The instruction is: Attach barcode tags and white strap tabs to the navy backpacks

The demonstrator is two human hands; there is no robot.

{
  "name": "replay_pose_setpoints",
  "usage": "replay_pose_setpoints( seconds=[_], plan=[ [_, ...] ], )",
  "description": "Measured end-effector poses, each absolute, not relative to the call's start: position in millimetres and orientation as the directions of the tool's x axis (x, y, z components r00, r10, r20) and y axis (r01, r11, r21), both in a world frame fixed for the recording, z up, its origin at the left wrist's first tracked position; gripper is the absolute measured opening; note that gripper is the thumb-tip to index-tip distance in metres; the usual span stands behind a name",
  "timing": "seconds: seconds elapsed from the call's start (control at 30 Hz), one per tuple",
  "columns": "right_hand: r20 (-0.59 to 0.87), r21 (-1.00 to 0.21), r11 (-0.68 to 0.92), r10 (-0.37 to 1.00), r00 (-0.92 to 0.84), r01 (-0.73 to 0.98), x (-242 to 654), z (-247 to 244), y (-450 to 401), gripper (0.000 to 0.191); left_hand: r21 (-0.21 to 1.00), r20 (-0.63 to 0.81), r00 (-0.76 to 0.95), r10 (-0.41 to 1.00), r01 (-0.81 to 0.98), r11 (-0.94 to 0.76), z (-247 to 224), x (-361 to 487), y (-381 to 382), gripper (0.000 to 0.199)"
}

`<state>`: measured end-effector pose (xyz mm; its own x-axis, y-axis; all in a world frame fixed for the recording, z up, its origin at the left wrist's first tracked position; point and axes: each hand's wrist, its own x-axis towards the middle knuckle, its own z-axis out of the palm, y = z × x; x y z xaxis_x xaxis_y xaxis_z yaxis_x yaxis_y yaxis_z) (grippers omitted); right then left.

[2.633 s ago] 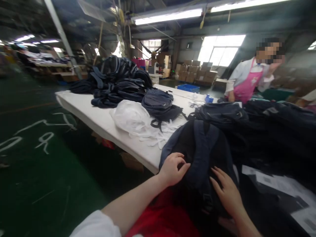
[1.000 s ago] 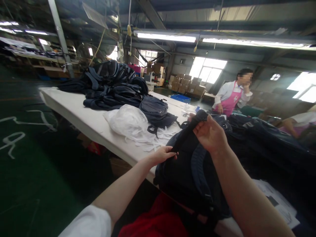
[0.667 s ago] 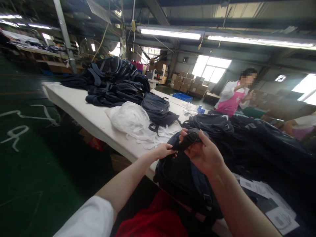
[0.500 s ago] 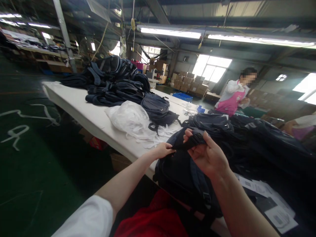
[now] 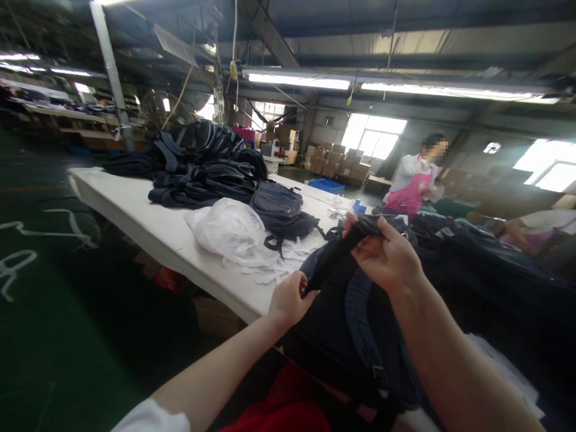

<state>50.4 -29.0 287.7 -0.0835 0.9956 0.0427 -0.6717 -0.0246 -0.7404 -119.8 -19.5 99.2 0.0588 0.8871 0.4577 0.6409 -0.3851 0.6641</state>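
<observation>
A dark navy backpack [image 5: 333, 324] lies at the near edge of the table, its shoulder strap [image 5: 360, 312] facing up. Above it, a black strap [image 5: 330, 264] runs slantwise between my two hands. My left hand [image 5: 291, 299] pinches the strap's lower end, thumb pressed along it. My right hand [image 5: 387, 252] is closed around the upper end, the bunched black fabric between thumb and fingers. What the strap joins to at its ends is hidden by my fingers.
On the white table [image 5: 121, 195] lie a heap of dark backpacks [image 5: 207, 162], a white plastic bag [image 5: 227, 225] and scattered white strips [image 5: 288, 257]. More dark bags [image 5: 477, 258] fill the right side. Across the table stands a person in a pink apron [image 5: 409, 191]; another person's arm [image 5: 517, 229] shows at far right.
My left hand has moved down and my right hand slightly up, so the black strap is stretched longer between them. The view has shifted a little to the right.
</observation>
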Motion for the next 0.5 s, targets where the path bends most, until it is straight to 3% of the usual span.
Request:
replay_pose_setpoints(
  seconds=[0.27, 0.5],
  plan=[
    [0.035, -0.791, -0.020, 0.996, -0.079, -0.612, 40.5, 302.8, -8.9, 0.041, 0.680, 0.482, 0.137, 0.865, 0.564, -0.468, 99.5, -121.5, -18.3, 0.019],
    [0.026, -0.799, -0.018, 0.998, -0.065, -0.601, 37.9, 300.5, -6.0, 0.040, 0.774, 0.424, 0.117, 0.898, 0.467, -0.427, 103.6, -118.0, -7.9, 0.014]
  ],
)
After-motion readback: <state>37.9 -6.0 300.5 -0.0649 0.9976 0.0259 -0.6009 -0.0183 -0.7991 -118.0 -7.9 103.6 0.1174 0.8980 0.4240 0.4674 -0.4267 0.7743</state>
